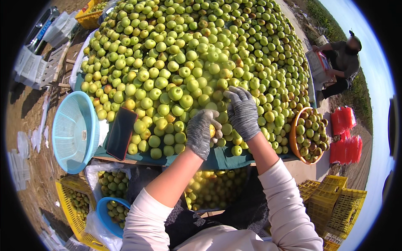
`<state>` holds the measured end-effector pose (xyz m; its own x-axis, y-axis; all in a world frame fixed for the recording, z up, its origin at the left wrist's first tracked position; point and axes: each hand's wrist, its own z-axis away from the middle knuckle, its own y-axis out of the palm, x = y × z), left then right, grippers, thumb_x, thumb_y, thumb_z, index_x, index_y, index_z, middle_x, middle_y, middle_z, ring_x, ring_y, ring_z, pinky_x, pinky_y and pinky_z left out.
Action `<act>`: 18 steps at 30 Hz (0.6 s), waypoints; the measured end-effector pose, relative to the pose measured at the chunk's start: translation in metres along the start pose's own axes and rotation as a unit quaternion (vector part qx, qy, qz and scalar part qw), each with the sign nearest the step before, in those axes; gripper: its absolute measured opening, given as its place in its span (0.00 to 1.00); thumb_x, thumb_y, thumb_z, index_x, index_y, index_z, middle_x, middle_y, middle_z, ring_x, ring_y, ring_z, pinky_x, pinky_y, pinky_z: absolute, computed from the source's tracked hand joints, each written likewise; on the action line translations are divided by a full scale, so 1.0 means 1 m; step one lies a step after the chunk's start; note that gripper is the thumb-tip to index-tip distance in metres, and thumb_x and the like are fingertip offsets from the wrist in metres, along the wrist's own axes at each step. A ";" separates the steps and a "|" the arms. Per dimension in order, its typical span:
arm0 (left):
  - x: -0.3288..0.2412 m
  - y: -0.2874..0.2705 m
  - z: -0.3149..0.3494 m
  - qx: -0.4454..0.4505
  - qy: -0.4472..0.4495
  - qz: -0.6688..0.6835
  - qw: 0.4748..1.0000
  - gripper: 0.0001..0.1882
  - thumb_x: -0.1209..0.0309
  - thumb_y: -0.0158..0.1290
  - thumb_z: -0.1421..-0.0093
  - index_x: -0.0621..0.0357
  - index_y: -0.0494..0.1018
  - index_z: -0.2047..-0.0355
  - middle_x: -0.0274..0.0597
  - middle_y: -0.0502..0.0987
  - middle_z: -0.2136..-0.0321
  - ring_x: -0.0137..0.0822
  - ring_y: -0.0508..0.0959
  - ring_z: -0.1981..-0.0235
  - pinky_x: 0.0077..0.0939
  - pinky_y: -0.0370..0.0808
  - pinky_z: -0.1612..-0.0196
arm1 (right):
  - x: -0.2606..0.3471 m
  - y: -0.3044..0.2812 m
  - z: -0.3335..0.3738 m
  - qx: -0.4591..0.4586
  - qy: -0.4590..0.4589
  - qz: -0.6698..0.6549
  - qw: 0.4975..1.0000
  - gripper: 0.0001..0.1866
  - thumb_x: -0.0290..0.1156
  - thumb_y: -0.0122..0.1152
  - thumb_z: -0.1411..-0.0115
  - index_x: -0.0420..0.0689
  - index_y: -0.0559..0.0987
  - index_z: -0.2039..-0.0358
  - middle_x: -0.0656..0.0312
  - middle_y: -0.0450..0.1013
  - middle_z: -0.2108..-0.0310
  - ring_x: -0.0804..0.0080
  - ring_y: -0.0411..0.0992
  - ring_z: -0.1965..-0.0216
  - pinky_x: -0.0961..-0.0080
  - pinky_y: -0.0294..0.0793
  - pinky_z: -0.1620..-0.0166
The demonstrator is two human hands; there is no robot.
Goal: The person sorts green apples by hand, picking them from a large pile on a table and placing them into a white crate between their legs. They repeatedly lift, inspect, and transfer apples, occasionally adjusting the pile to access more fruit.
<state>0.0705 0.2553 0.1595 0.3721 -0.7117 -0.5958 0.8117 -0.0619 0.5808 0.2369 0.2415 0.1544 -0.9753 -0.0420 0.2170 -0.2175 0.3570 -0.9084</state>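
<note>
Tabletop (222, 159): green fruit (175, 93) | orange basket (294, 140), blue basin (101, 214): fruit (307, 130) | left hand (199, 130) clasping yellowish fruit (212, 131); right hand (243, 115) curled, grip unclear

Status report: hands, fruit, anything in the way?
Left hand curled around a yellowish fruit. Right hand over the green fruit pile, contact unclear. Phone off to the left, apart from both hands.

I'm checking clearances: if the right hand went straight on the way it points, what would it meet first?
Probably the heaped green fruit just beyond the right hand, though depth is unclear.
</note>
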 end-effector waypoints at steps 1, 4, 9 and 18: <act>0.000 -0.001 -0.003 0.003 0.006 -0.002 1.000 0.17 0.64 0.50 0.41 0.66 0.69 0.59 0.44 0.73 0.81 0.32 0.71 0.88 0.20 0.66 0.89 | -0.004 0.007 -0.010 0.071 0.002 0.059 0.996 0.18 0.25 0.56 0.49 0.49 0.77 0.56 0.58 0.70 0.49 0.55 0.65 0.45 0.59 0.65 0.43; 0.001 -0.006 -0.015 0.012 0.004 0.001 1.000 0.17 0.62 0.51 0.40 0.64 0.69 0.58 0.42 0.73 0.79 0.31 0.73 0.85 0.20 0.69 0.86 | -0.021 0.011 -0.023 0.047 -0.045 0.095 0.993 0.14 0.27 0.58 0.53 0.49 0.80 0.63 0.60 0.68 0.46 0.54 0.63 0.43 0.58 0.63 0.41; 0.001 -0.014 -0.032 0.060 0.035 0.031 0.997 0.12 0.65 0.52 0.39 0.58 0.70 0.58 0.38 0.72 0.76 0.29 0.74 0.80 0.18 0.71 0.81 | -0.063 -0.003 -0.031 0.051 0.075 0.147 0.985 0.11 0.29 0.58 0.50 0.48 0.80 0.64 0.62 0.68 0.46 0.52 0.63 0.44 0.56 0.61 0.39; 0.013 -0.018 -0.031 0.082 0.030 0.034 0.996 0.13 0.69 0.51 0.40 0.59 0.68 0.56 0.39 0.73 0.71 0.32 0.73 0.77 0.23 0.73 0.76 | -0.116 -0.030 0.040 -0.052 0.127 0.008 0.990 0.18 0.33 0.57 0.43 0.48 0.74 0.50 0.55 0.70 0.48 0.52 0.67 0.47 0.58 0.65 0.43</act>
<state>0.0750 0.2690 0.1240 0.4535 -0.6758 -0.5810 0.7007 -0.1324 0.7010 0.3546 0.1987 0.1421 -0.9343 0.1962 0.2975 -0.1834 0.4510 -0.8735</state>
